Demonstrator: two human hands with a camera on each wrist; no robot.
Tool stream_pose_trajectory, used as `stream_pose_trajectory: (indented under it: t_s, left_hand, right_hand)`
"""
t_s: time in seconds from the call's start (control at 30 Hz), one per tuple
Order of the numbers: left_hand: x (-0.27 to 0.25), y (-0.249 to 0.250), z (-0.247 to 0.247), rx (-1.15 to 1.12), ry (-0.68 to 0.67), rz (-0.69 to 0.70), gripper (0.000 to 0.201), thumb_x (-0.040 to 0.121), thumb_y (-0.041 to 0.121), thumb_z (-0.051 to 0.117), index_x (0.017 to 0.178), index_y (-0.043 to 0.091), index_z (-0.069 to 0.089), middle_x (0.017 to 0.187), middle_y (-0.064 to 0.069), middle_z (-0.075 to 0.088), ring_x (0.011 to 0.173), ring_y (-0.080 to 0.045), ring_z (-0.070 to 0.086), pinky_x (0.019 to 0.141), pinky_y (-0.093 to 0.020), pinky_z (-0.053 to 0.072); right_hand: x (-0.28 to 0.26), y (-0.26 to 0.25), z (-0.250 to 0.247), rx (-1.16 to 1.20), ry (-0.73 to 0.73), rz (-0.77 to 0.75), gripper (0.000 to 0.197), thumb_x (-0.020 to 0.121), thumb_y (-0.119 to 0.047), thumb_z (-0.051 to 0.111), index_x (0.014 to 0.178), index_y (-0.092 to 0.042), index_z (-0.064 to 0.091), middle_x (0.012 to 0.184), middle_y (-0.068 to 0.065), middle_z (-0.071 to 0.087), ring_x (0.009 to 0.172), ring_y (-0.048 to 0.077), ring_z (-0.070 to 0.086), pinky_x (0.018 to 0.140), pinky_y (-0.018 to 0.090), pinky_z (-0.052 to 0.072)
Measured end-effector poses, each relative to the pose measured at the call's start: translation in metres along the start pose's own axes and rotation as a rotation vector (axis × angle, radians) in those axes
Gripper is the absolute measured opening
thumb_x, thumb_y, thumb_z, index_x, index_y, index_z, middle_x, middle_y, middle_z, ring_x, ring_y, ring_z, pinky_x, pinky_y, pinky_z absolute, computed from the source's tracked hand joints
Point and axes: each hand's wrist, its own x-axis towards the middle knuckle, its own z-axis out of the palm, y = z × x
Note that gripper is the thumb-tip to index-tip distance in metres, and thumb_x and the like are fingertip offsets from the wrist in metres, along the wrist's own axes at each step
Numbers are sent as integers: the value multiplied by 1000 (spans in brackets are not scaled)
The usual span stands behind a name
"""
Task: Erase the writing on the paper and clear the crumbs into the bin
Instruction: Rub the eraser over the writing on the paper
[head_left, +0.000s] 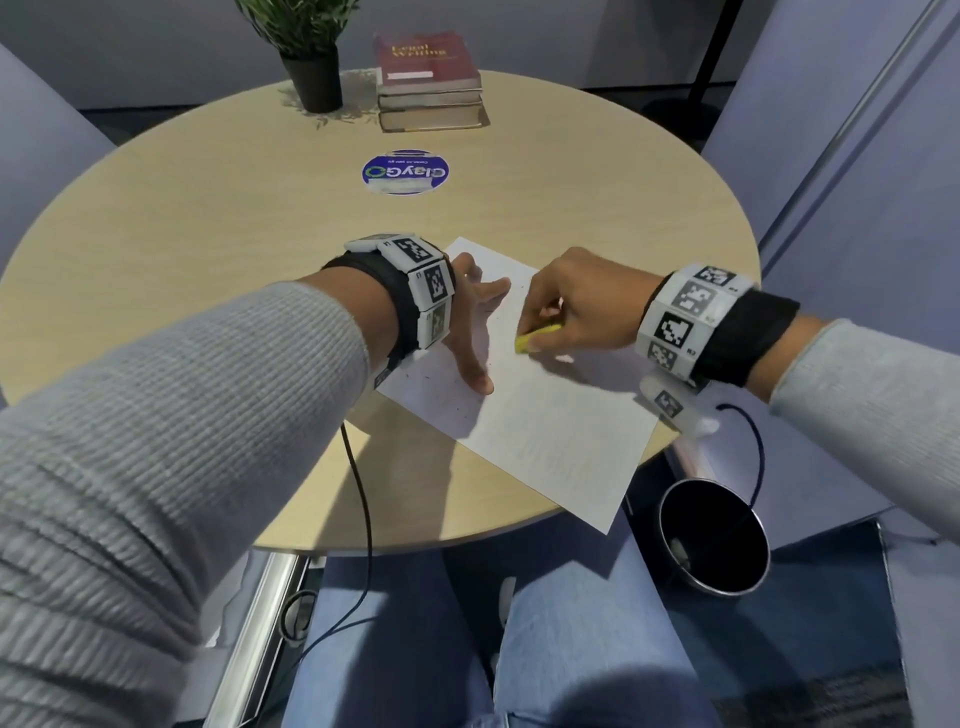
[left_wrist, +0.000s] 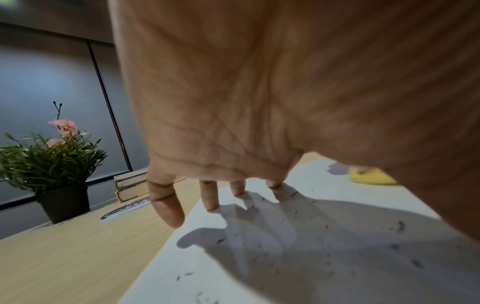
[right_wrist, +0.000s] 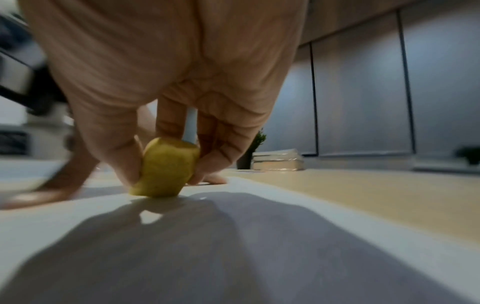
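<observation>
Bin (head_left: 714, 538) stood on the floor at near right, just below the table (head_left: 208, 218) rim, mouth open upward. Paper (head_left: 545, 441) lay skewed, near corner hanging past the table edge toward that bin, long axis running from there to far left. Left hand (head_left: 470, 332) spread flat, fingers straight, pressing the paper's left part. Right hand (head_left: 576, 306) pinched a yellow eraser (right_wrist: 165, 167), its end touching the sheet just right of the left thumb. Dark crumbs (left_wrist: 400, 226) scattered mostly under and near the left hand. Judged: right hand nearer the bin; bare wood open at far left. Farther off: sticker (head_left: 406, 172), potted plant (head_left: 311, 57), stacked books (head_left: 428, 83).
</observation>
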Motion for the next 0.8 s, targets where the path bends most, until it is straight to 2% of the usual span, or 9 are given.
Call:
stream_pose_trajectory:
  t_s: [0.1, 0.23, 0.33, 0.4, 0.53, 0.63, 0.7, 0.73, 0.8]
  left_hand:
    - [-2, 1, -1, 2, 5, 10, 117, 58, 73, 69, 149, 28, 11, 151, -6, 18, 139, -28, 19, 109, -42, 23]
    - [1, 0, 0, -2, -3, 0, 121, 53, 75, 71, 148, 32, 11, 150, -4, 17, 139, -28, 19, 109, -45, 25]
    - [-1, 0, -2, -11, -16, 1, 119, 55, 75, 70, 148, 30, 12, 151, -6, 16, 139, -28, 19, 109, -45, 24]
    - [-2, 1, -2, -6, -13, 1, 119, 56, 74, 70, 149, 31, 9, 151, -6, 15, 140, -28, 17, 110, -44, 24]
    - [-1, -1, 3, -9, 34, 5, 116, 54, 74, 71, 148, 36, 13, 150, -2, 18, 138, -27, 20, 107, -42, 26]
    - [-3, 2, 2, -13, 43, 22, 125, 46, 81, 66, 148, 35, 12, 142, -1, 24, 137, -25, 21, 101, -34, 27]
    - [-5, 3, 1, -9, 56, 37, 116, 51, 79, 67, 146, 36, 16, 141, -2, 25, 136, -25, 22, 101, -34, 27]
    - [-5, 3, 2, -1, 53, 32, 107, 57, 74, 69, 145, 37, 19, 144, -3, 23, 136, -27, 22, 104, -38, 27]
    - [-5, 3, 3, 41, 67, 25, 98, 59, 71, 70, 141, 38, 26, 145, -4, 23, 132, -30, 26, 104, -45, 30]
  right_hand:
    - [1, 8, -6, -3, 39, 68, 16, 77, -35, 76, 84, -21, 78, 74, 2, 70, 68, 18, 61, 64, 32, 51]
    - [-3, -11, 7, 13, -32, -53, 14, 77, -34, 75, 82, -20, 77, 73, 0, 69, 65, 14, 59, 62, 27, 48]
    - [3, 10, -10, -1, 47, 66, 15, 77, -33, 76, 82, -18, 78, 73, 3, 71, 66, 16, 59, 61, 28, 45]
    - [4, 10, -10, -17, 50, 81, 15, 77, -33, 76, 82, -19, 78, 75, 3, 71, 67, 15, 60, 63, 29, 47]
    - [0, -20, 8, -14, -35, -82, 15, 78, -33, 74, 84, -20, 78, 73, -2, 68, 65, 14, 59, 63, 25, 47]
    - [11, -8, -2, -5, 30, 8, 16, 77, -34, 76, 86, -20, 78, 68, 0, 66, 63, 16, 57, 60, 28, 45]
    - [16, -6, 0, -24, 49, 18, 16, 76, -34, 75, 84, -21, 77, 68, 2, 65, 64, 18, 58, 61, 29, 45]
    - [16, -10, 4, -41, 35, -9, 15, 76, -35, 74, 83, -22, 77, 69, 3, 66, 64, 19, 58, 62, 30, 46]
    - [14, -23, 12, -67, -16, -83, 14, 76, -35, 73, 81, -22, 76, 69, 3, 66, 61, 17, 56, 61, 28, 46]
